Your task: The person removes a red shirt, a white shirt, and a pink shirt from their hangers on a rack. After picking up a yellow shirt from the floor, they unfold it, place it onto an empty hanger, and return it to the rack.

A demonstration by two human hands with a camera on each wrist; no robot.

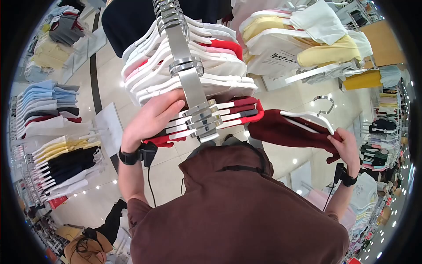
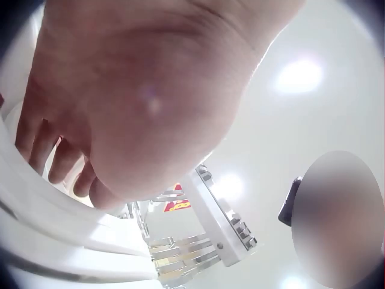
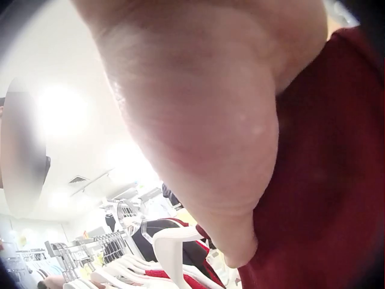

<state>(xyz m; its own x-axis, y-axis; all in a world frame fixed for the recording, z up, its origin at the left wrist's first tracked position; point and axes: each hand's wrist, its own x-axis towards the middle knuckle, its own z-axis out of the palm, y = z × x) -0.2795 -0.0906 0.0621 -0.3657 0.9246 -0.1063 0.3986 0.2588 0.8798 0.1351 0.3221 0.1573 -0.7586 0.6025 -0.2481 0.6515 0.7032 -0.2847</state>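
My left hand [image 1: 154, 116] lies with straight fingers against the white hangers [image 1: 189, 77] on a sloping metal rack arm [image 1: 187, 66], at the gap between white garments and red ones [image 1: 239, 110]. In the left wrist view the left hand's fingers [image 2: 66, 159] press on white hangers [image 2: 54, 223]. My right hand [image 1: 347, 147] grips a dark red garment [image 1: 290, 130] on a white hanger [image 1: 314, 116], held out to the right of the rack. The right wrist view shows the palm [image 3: 204, 126] closed on the dark red cloth [image 3: 325, 180].
Another rack arm with cream and yellow tops [image 1: 303, 44] stands behind. Racks of folded-looking hung shirts [image 1: 57, 132] line the left, more clothing [image 1: 382, 127] the right. The floor [image 1: 110, 75] is pale tile. A bag [image 1: 85, 244] lies low at the left.
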